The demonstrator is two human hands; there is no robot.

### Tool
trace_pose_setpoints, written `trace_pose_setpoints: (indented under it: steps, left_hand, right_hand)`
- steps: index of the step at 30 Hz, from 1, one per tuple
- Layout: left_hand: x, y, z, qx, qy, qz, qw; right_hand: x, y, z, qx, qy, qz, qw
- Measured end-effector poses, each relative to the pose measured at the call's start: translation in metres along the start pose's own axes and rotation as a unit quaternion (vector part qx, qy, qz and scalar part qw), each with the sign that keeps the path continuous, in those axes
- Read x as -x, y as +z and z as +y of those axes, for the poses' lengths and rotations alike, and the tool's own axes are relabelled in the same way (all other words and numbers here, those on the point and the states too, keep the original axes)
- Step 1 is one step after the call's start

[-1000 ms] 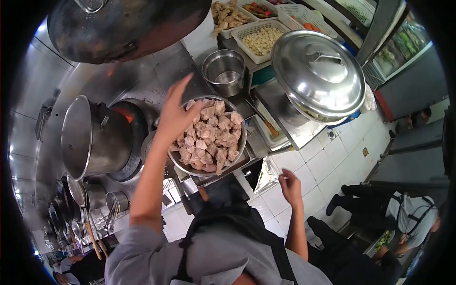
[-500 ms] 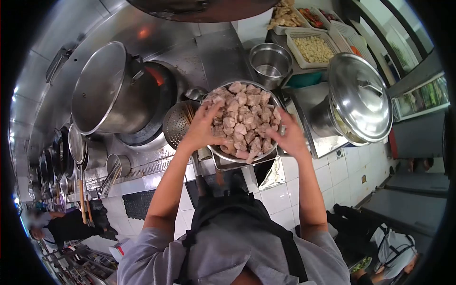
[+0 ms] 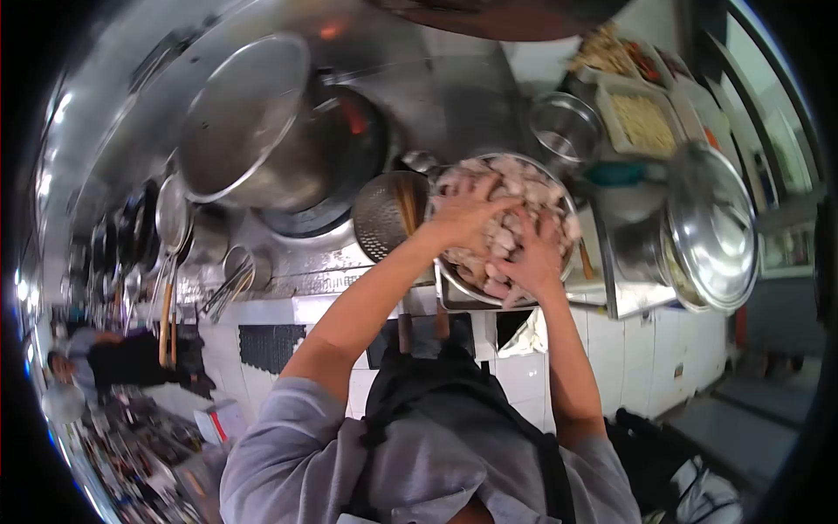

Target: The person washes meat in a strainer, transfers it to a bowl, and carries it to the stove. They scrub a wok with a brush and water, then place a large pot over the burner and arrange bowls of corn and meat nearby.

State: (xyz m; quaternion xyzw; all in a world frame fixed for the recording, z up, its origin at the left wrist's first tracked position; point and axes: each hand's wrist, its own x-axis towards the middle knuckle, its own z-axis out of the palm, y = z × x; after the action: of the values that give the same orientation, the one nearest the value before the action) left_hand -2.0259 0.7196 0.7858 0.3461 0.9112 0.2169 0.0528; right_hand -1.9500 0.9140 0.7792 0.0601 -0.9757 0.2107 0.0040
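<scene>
Both my hands are down in the meat chunks [image 3: 524, 188], left hand [image 3: 467, 214] spread flat, right hand [image 3: 532, 258] curled loosely into them, bowl [image 3: 567, 205] beside the strainer [image 3: 380, 218]; I'd press evenly and keep chunks off the rim.

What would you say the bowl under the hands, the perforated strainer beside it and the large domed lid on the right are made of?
The bowl looks like thin polished steel, its rim shining grey. The perforated strainer also seems metal: dull silver, dotted with small holes. The domed lid appears to be bright stainless steel, with broad reflections. The frame is motion-blurred, so the finishes are uncertain.
</scene>
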Motion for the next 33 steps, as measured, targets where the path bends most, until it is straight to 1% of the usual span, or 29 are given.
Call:
trace_pose_setpoints:
  steps: [1, 2, 3, 4, 5, 6, 7, 8, 9, 10, 11, 12, 14, 16, 17, 18, 19, 20, 21, 23, 24, 26, 27, 29, 31, 33]
  left_hand:
    - [0.0, -0.006, 0.0, 0.002, -0.02, -0.018, 1.0]
    - [-0.001, -0.008, -0.003, 0.006, -0.005, -0.031, 0.999]
    - [-0.002, -0.004, -0.007, 0.009, 0.004, -0.04, 0.999]
    - [-0.004, 0.014, -0.018, -0.007, 0.033, 0.025, 0.999]
    - [-0.004, 0.022, -0.022, -0.007, 0.019, 0.019, 1.0]
    - [0.005, 0.015, -0.019, -0.02, 0.039, 0.066, 0.997]
    - [0.001, 0.02, -0.022, -0.061, 0.037, 0.068, 0.995]
    - [-0.004, 0.025, -0.029, -0.041, 0.052, 0.043, 0.997]
    - [-0.009, 0.048, -0.04, -0.048, 0.081, 0.116, 0.989]
    - [-0.007, 0.05, -0.042, 0.011, 0.088, 0.138, 0.986]
    - [-0.001, 0.038, -0.033, 0.016, 0.041, 0.099, 0.994]
    - [0.005, 0.024, -0.024, 0.017, -0.006, 0.061, 0.998]
    - [0.004, 0.022, -0.025, 0.067, -0.019, 0.027, 0.997]
    - [-0.005, 0.033, -0.031, 0.113, -0.016, 0.003, 0.993]
    - [-0.008, 0.041, -0.033, 0.095, -0.019, 0.026, 0.995]
    - [-0.012, 0.051, -0.035, 0.078, -0.019, 0.048, 0.996]
    - [-0.009, 0.048, -0.032, 0.061, -0.019, 0.068, 0.996]
    - [-0.006, 0.045, -0.03, 0.028, 0.005, 0.085, 0.996]
    - [-0.003, 0.043, -0.03, 0.031, 0.002, 0.078, 0.996]
    - [0.019, 0.012, -0.009, 0.04, -0.006, 0.062, 0.997]
    - [0.015, 0.019, -0.01, 0.033, -0.01, 0.068, 0.997]
    - [0.002, 0.035, -0.017, 0.016, -0.019, 0.083, 0.996]
    - [0.002, 0.037, -0.017, 0.016, -0.008, 0.086, 0.996]
    - [0.004, 0.04, -0.016, 0.014, 0.013, 0.091, 0.996]
    - [-0.007, 0.043, -0.026, 0.063, -0.007, 0.028, 0.998]
    - [-0.01, 0.054, -0.025, 0.063, -0.005, 0.018, 0.998]
  right_hand:
    - [-0.001, -0.004, -0.001, -0.034, 0.015, -0.026, 0.999]
    - [-0.002, 0.001, 0.001, -0.059, 0.034, -0.028, 0.997]
    - [-0.006, 0.004, 0.004, -0.073, 0.004, -0.027, 0.997]
    - [-0.007, 0.007, 0.002, -0.062, -0.008, -0.006, 0.998]
    - [-0.011, 0.008, 0.005, -0.082, -0.041, -0.01, 0.996]
    - [-0.013, 0.012, 0.011, -0.016, -0.034, -0.006, 0.999]
    - [-0.014, 0.004, 0.007, -0.003, -0.048, -0.039, 0.998]
    - [-0.017, 0.007, 0.019, -0.038, -0.079, -0.034, 0.996]
    - [-0.022, 0.012, 0.034, -0.023, -0.121, -0.038, 0.992]
    - [-0.028, 0.023, 0.048, -0.011, -0.151, -0.018, 0.988]
    - [-0.029, 0.017, 0.041, -0.023, -0.068, -0.065, 0.995]
    - [-0.027, 0.011, 0.027, -0.06, -0.062, -0.069, 0.994]
    - [-0.028, 0.01, -0.003, -0.036, -0.004, -0.083, 0.996]
    - [-0.027, 0.01, -0.021, 0.082, 0.095, -0.106, 0.986]
    - [-0.033, 0.014, -0.01, 0.089, 0.081, -0.107, 0.987]
    - [-0.041, 0.025, 0.019, 0.097, 0.069, -0.107, 0.987]
    - [-0.04, 0.021, 0.017, 0.104, 0.058, -0.106, 0.987]
    - [-0.036, 0.004, 0.001, 0.048, 0.11, -0.16, 0.98]
    - [-0.043, 0.012, 0.012, 0.06, 0.077, -0.144, 0.985]
    - [-0.052, 0.034, 0.033, 0.084, 0.013, -0.116, 0.99]
    - [-0.054, 0.044, 0.035, 0.093, 0.048, -0.111, 0.988]
    - [-0.042, 0.024, -0.002, 0.078, 0.102, -0.117, 0.985]
    - [-0.037, 0.017, -0.012, 0.069, 0.127, -0.121, 0.982]
    - [-0.036, 0.014, -0.012, 0.07, 0.127, -0.113, 0.983]
    - [-0.037, 0.014, -0.016, 0.082, 0.118, -0.117, 0.983]
    - [-0.034, 0.012, -0.025, 0.103, 0.113, -0.129, 0.98]
